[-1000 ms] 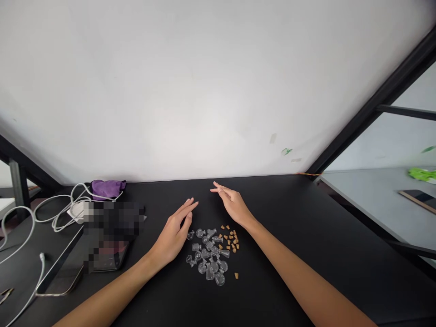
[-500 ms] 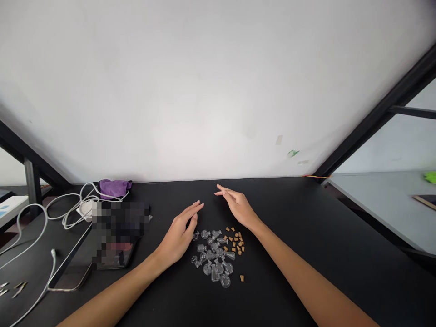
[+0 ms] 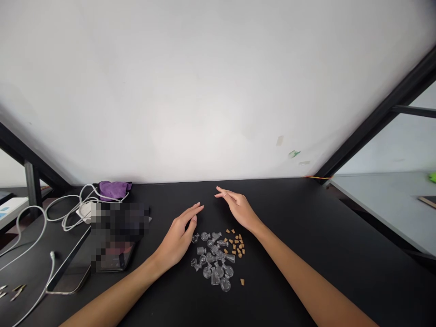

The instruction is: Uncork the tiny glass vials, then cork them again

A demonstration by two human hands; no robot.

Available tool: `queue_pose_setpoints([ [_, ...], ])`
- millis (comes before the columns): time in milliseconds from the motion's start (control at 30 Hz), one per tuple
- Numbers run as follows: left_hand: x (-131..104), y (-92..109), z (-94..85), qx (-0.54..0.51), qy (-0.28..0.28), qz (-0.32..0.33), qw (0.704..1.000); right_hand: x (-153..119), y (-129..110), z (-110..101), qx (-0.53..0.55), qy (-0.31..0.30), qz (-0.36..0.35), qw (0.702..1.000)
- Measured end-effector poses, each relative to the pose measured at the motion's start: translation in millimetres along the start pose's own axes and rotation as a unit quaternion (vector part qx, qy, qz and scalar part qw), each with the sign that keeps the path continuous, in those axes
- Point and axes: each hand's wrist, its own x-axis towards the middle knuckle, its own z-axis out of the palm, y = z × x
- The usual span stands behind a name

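Note:
Several small clear glass bottles [image 3: 215, 259] of different shapes lie in a loose cluster on the black table [image 3: 279, 290]. Beside them on the right is a group of small corks [image 3: 236, 241], and a single cork [image 3: 242, 282] lies apart, nearer the front. My left hand [image 3: 179, 234] rests at the left edge of the bottles, its fingers stretched forward, holding nothing. Beyond the corks, my right hand [image 3: 240, 209] has its fingers extended to the left, with nothing in it. The two hands do not touch.
On the left are a phone [image 3: 70, 272], a partly pixelated dark device [image 3: 117, 259], a white cable [image 3: 44, 218] with a white charger [image 3: 85, 211], a purple cloth [image 3: 112, 190] and small metal pieces [image 3: 17, 290]. A white wall [image 3: 197, 91] stands behind the table.

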Motion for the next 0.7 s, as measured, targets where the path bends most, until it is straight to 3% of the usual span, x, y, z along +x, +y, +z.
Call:
queue_pose_setpoints([
  [700, 0.5, 0.8, 0.0, 0.003, 0.003, 0.003, 1.000, 2.1, 5.1, -0.7, -0.009, -0.005, -0.005, 1.000],
])
